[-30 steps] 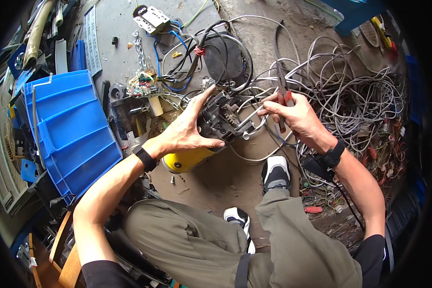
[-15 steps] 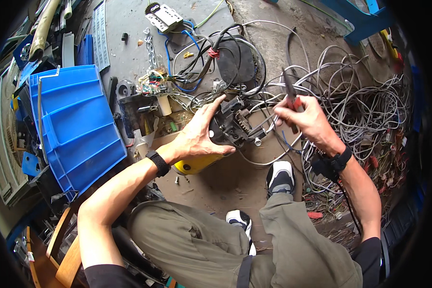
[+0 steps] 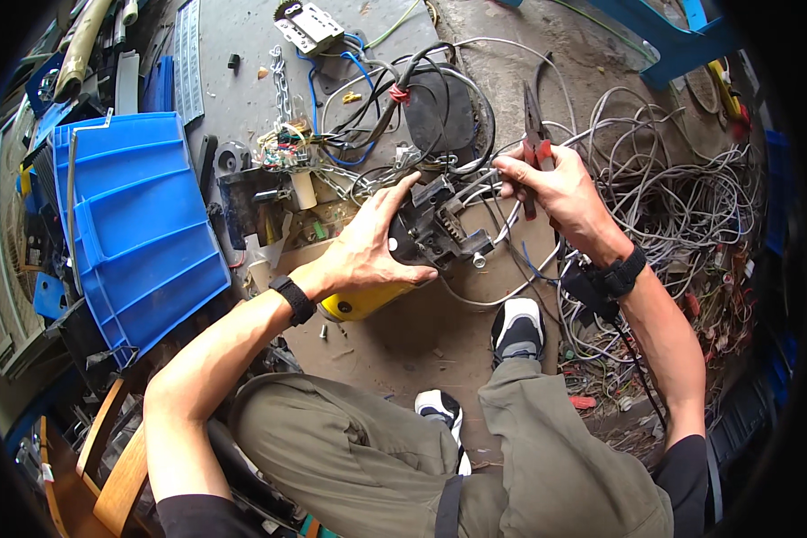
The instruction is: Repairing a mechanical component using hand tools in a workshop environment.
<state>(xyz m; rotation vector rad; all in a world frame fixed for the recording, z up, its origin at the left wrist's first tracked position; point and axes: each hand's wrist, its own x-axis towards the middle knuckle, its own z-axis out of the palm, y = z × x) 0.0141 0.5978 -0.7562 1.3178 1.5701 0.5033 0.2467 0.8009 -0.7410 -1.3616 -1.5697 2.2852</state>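
Red-handled pliers (image 3: pixel 544 157) now stand farther from the person than half a second ago: the right hand (image 3: pixel 562 190), its fingers curled around the handles, has shifted toward the far side. By contrast, the left hand (image 3: pixel 363 255) keeps its place, thumb and fingers spread wide to hold the black mechanism (image 3: pixel 439 224), which sits near the middle of the scene with a yellow housing (image 3: pixel 359 300) at its near left. That change suggests the work is at the grey cable (image 3: pixel 481 183) between the mechanism and the right fingertips, while the left hand steadies.

Whether those fingertips pinch the cable or merely pass beside it, I cannot tell; whether the plier tips meet is also hard to make out. The left hand covers part of the mechanism and housing, and single strands get lost in the tangled cables (image 3: pixel 681 206) on the right.
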